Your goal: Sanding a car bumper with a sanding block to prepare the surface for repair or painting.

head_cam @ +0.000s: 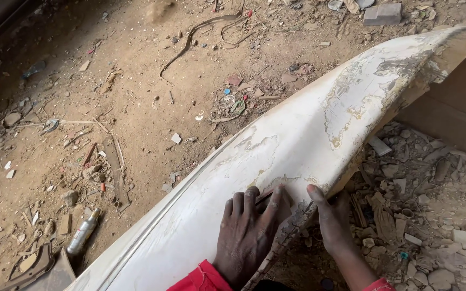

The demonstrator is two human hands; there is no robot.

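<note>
Left hand lies flat on the white curved body panel, fingers spread, something thin under them, hard to make out. Right hand grips the panel's lower edge, thumb on top, fingers hidden beneath. Panel runs diagonally, cut off at the frame's edges. Spray can on littered dirt ground.

Free room: bare dirt floor across the upper left of the frame, open above the scattered small debris. Obstacles: long white curved panel running diagonally from lower left to upper right; spray can lying at lower left, just beside the panel; grey brick at the top right; rubble heap filling the lower right under the panel's edge.
</note>
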